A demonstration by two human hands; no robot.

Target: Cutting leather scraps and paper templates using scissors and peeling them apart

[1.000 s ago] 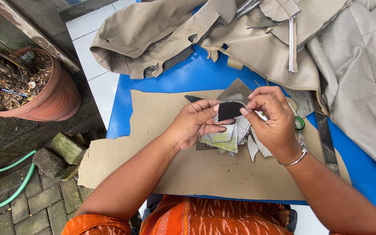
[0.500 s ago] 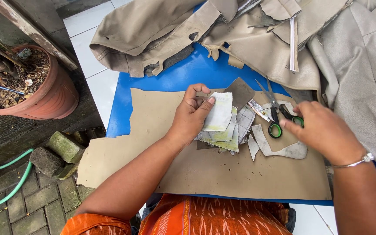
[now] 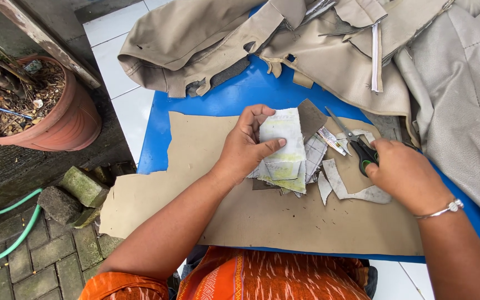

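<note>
Beige fabric [image 3: 329, 50] is lying heaped at the far edge of the blue surface [image 3: 234, 94], leaving the tan sheet [image 3: 206, 166] flat as a work area. The left hand [image 3: 245, 150] is pinching a pale cut piece [image 3: 282, 139], thumb on top, over a stack of similar pieces [image 3: 284, 172]; the right hand [image 3: 404, 175] is closing its fingers [image 3: 379, 147] around the scissors [image 3: 356, 145] just beside them
</note>
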